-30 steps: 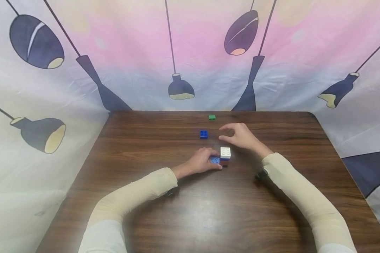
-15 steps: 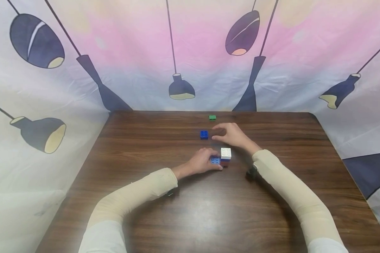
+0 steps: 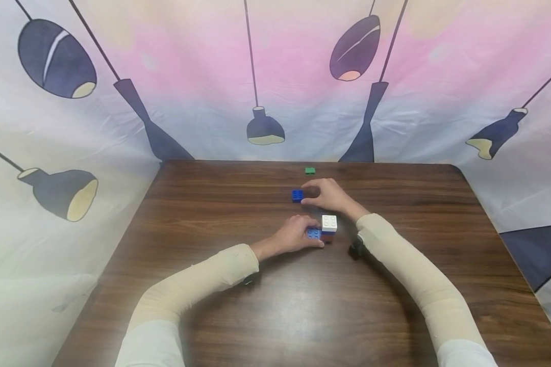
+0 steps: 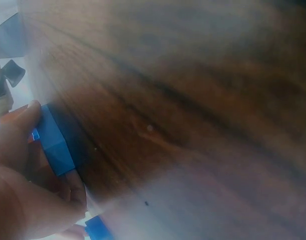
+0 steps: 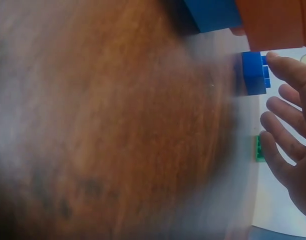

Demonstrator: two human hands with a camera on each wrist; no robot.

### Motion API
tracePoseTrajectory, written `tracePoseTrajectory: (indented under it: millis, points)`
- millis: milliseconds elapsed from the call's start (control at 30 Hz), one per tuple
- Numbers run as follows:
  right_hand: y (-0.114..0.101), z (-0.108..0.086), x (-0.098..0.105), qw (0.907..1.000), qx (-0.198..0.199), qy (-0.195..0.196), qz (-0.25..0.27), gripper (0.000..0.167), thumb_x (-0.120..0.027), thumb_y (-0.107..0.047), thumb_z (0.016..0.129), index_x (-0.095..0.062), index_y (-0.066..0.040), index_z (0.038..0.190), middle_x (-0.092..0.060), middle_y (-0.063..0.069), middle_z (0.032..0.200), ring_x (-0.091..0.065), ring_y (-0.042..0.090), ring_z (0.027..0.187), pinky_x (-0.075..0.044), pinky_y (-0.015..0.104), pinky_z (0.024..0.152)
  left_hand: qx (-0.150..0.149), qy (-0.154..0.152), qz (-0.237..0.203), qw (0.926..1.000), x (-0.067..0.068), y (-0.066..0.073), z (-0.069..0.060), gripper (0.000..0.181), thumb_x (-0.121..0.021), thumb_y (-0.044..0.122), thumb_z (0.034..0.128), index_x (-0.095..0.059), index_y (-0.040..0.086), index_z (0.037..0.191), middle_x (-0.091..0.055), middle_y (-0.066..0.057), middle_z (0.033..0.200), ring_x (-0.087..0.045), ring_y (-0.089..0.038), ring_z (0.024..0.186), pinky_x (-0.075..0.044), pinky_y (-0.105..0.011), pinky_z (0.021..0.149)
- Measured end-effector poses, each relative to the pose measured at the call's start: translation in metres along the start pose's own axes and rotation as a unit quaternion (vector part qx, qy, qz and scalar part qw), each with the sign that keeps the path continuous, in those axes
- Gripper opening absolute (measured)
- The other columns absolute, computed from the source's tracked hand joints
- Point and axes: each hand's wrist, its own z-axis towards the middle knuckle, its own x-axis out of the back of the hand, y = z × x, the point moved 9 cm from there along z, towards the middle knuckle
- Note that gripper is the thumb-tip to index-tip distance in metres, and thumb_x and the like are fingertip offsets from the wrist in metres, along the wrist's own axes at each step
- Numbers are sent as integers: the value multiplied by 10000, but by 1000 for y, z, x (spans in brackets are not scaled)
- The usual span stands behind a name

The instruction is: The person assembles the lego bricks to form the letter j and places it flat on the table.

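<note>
My left hand (image 3: 295, 234) holds a light blue toy brick (image 3: 314, 234) between thumb and fingers. In the left wrist view the same brick (image 4: 55, 142) shows at the fingertips. Right against it stands a small stack with a white brick (image 3: 329, 223) on top, a dark blue layer under it and a red brick (image 5: 272, 22) lower down. My right hand (image 3: 328, 194) has its thumb and fingers spread at the right side of a blue brick (image 3: 297, 195). Whether they touch that brick I cannot tell.
Farther back on the wooden table (image 3: 275, 306) lies a green brick (image 3: 309, 171), beyond the right hand. A cloth backdrop (image 3: 202, 117) printed with lamps rises behind the table's far edge.
My right hand has moved left, from beyond the white-topped stack to the side of the blue brick. The left hand stays on the light blue brick.
</note>
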Motion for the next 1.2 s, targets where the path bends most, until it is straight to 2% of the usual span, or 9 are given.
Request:
tracePoseTrajectory:
  millis: [300, 833, 1200]
  points:
    - [3, 2, -7, 9999, -106, -114, -28, 484, -826, -309, 878, -697, -86, 1289, -720, 100, 1250, -680, 292, 1135, -530, 471, 969, -98, 14, -96, 9999, -1, 2, 1, 452, -845, 383, 835, -740, 78, 1152, -743, -47, 1047, -648, -161, 900, -504, -300, 799]
    - [6, 6, -18, 9995, -202, -220, 28, 492, -810, -303, 897, -679, -72, 1312, -723, 123, 1235, -699, 281, 1112, -538, 447, 970, -29, -61, -149, 9999, -3, 1, 1, 461, -838, 372, 848, -731, 59, 1169, -737, -69, 1092, -646, -162, 934, -506, -299, 813]
    - [7, 3, -6, 9999, -146, -43, -50, 427, -789, -281, 918, -702, -83, 1286, -730, 124, 1218, -695, 297, 1109, -532, 461, 968, 8, 1, -65, 10000, 0, -1, 0, 444, -846, 388, 833, -741, 86, 1142, -735, -44, 1047, -636, -157, 905, -497, -310, 806]
